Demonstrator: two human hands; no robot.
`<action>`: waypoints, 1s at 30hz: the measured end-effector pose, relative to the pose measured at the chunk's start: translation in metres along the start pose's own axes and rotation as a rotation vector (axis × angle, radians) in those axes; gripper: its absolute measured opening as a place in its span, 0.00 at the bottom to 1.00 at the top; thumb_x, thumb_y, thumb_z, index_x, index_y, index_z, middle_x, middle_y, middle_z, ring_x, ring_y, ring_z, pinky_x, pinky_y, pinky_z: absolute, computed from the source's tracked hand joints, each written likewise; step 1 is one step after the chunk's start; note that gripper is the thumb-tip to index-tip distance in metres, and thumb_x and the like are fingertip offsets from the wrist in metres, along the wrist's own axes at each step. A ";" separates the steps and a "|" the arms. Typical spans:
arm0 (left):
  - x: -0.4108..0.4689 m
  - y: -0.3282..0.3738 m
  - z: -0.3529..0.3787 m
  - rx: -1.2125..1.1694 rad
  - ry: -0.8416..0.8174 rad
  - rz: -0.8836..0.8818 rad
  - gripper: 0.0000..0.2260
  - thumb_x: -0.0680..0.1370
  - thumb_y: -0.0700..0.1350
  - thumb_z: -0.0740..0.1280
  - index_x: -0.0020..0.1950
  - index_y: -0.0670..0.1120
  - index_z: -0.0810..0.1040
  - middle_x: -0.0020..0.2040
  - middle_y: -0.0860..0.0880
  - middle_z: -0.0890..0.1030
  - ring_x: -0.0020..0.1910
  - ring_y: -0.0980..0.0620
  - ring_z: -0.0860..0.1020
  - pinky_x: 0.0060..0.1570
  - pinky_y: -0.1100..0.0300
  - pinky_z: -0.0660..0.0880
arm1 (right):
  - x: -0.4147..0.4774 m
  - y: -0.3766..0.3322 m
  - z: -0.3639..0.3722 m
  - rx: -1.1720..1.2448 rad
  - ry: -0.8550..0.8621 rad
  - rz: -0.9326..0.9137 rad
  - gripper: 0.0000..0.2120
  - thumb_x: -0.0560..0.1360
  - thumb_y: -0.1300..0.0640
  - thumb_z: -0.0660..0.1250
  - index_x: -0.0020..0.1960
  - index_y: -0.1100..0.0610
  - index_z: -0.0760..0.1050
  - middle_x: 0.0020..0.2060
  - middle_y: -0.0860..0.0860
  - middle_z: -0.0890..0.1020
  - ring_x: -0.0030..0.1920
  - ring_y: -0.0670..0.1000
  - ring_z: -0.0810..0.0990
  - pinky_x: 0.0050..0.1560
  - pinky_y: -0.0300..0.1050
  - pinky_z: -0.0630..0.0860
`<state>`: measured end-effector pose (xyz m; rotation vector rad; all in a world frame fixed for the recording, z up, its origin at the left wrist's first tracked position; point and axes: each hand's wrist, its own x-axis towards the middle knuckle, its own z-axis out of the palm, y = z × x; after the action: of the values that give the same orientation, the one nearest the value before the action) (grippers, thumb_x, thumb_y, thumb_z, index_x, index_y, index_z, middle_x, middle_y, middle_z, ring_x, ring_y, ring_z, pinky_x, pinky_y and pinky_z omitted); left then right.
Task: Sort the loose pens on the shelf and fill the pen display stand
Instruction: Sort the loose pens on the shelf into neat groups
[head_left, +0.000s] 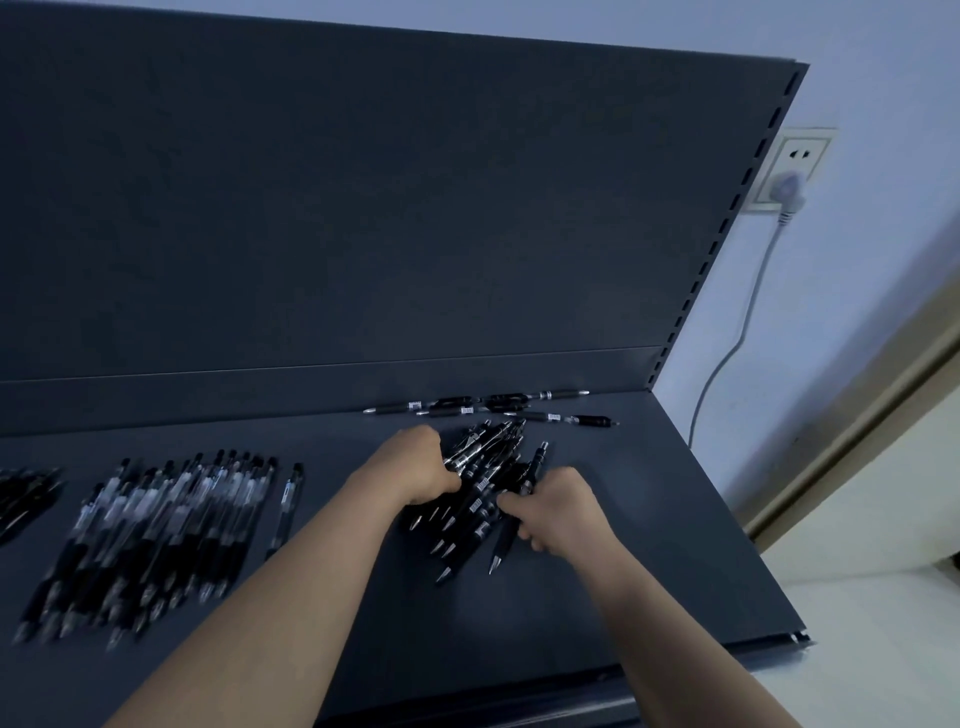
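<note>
We have a bundle of black pens (480, 493) lying on the dark shelf (649, 545), right of its middle, tips pointing toward us and clicker ends toward the back. Our left hand (415, 467) curls its fingers round the bundle's left flank, and our right hand (561, 506) curls in from the right, its fingers closed on the outermost pens. The two hands press the heap between them.

We judge the step to be gathering this heap into one aligned bunch. To do it well we should squeeze evenly from both sides so no pen rolls out underneath. The tips sit staggered, so we should then tap or slide them level. One pen at the right edge sticks out further than the rest and needs drawing in before we lift. Its smooth barrel could slip.

To the left lies a row of pens (156, 525) set side by side, blurred here, and a few more pens (26, 493) show at the far left edge. Several stray pens (493, 408) rest end to end along the foot of the back panel (363, 208), just behind the bundle; these are not yet sorted. We cannot see the display stand. Beyond the shelf, a wall socket (797, 166) carries a plug and a hanging cable (737, 338).
</note>
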<state>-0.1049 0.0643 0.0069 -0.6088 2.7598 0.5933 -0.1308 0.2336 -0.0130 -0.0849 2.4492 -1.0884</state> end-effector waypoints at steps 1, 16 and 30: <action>0.000 0.000 0.000 -0.008 -0.018 -0.011 0.12 0.73 0.49 0.70 0.36 0.46 0.71 0.32 0.50 0.70 0.28 0.53 0.68 0.26 0.61 0.62 | 0.002 0.000 0.000 0.037 0.007 0.017 0.16 0.70 0.54 0.70 0.30 0.56 0.67 0.21 0.50 0.76 0.17 0.47 0.69 0.22 0.34 0.65; -0.011 -0.027 0.008 -0.336 -0.005 -0.031 0.08 0.77 0.45 0.65 0.48 0.40 0.78 0.42 0.44 0.84 0.36 0.51 0.77 0.35 0.60 0.71 | 0.009 0.006 -0.006 -0.341 0.205 -0.096 0.22 0.71 0.46 0.68 0.30 0.56 0.61 0.26 0.49 0.70 0.27 0.50 0.68 0.25 0.39 0.61; -0.019 -0.034 0.019 -0.556 0.040 -0.068 0.05 0.79 0.44 0.63 0.49 0.42 0.73 0.45 0.46 0.81 0.39 0.50 0.80 0.43 0.53 0.78 | 0.006 -0.009 0.005 -0.364 0.154 -0.071 0.21 0.71 0.43 0.68 0.31 0.57 0.64 0.26 0.48 0.71 0.27 0.50 0.70 0.27 0.39 0.65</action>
<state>-0.0703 0.0510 -0.0153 -0.8261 2.5856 1.3612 -0.1354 0.2226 -0.0117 -0.2098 2.7775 -0.6859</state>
